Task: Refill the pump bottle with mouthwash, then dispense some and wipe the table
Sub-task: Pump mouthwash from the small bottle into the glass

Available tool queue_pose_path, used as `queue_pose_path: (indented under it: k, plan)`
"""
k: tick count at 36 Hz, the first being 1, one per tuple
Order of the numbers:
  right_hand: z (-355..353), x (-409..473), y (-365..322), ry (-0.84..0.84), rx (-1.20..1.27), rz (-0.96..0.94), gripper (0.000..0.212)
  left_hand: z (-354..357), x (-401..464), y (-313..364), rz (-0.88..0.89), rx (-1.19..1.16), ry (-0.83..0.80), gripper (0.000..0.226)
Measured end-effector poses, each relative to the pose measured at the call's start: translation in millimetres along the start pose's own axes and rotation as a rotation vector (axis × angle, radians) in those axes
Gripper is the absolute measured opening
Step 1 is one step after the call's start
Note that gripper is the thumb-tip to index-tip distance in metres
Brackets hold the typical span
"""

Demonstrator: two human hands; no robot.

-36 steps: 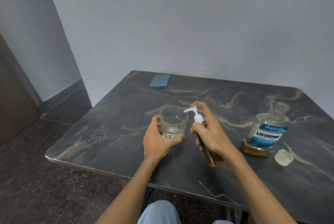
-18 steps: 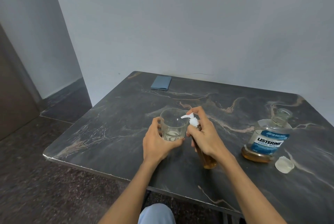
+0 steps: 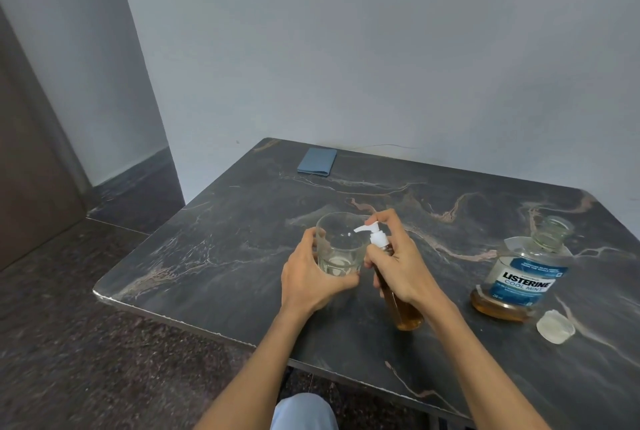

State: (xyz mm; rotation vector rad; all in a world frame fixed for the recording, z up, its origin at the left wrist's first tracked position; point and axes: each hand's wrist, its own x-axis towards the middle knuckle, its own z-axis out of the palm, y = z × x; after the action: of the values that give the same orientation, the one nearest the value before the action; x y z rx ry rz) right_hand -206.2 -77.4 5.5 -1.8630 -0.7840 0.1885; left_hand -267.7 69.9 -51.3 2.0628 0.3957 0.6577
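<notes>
**Pump bottle tilted over a glass on a dark marble table**

A dark veined marble table is shown with its rounded near-left corner above a speckled floor and its far edge set against a pale wall. Bare tabletop is seen to the left of the hands and across the middle toward the wall. A folded blue cloth is laid near the far-left corner, well apart from everything else. At the right, an uncapped mouthwash bottle, with amber liquid only at its base, is stood upright; its clear cap is placed just beside it, toward the near edge.

A clear glass is held near the centre by the left hand, whose fingers and thumb are curled round its lower wall. A little clear liquid is visible at its bottom. The pump bottle, amber-filled, is gripped at its neck by the right hand and is tilted with its base toward the near edge. The index finger is laid on top of the white pump head, and the nozzle is pointed over the rim of the glass. Whether the base is touching the table cannot be told.
</notes>
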Motion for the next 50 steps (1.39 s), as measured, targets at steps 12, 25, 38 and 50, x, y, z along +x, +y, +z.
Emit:
queue_pose_path:
  k: [12, 25, 38, 50]
  plan:
    - [-3, -1, 2, -0.042, -0.011, -0.008, 0.041, 1, 1, 0, 0.011, 0.061, -0.022, 0.073]
    - [-9, 4, 1, -0.098, -0.004, 0.004, 0.040, 1, 1, 0, 0.007, 0.078, -0.023, 0.072]
    - [-13, 6, 0, -0.119, 0.028, 0.012, 0.045, 2, 1, 1, 0.001, 0.087, -0.011, 0.072]
    - [-11, 5, 4, -0.107, 0.063, -0.002, 0.056, 2, 1, 2, 0.007, 0.084, -0.007, 0.073]
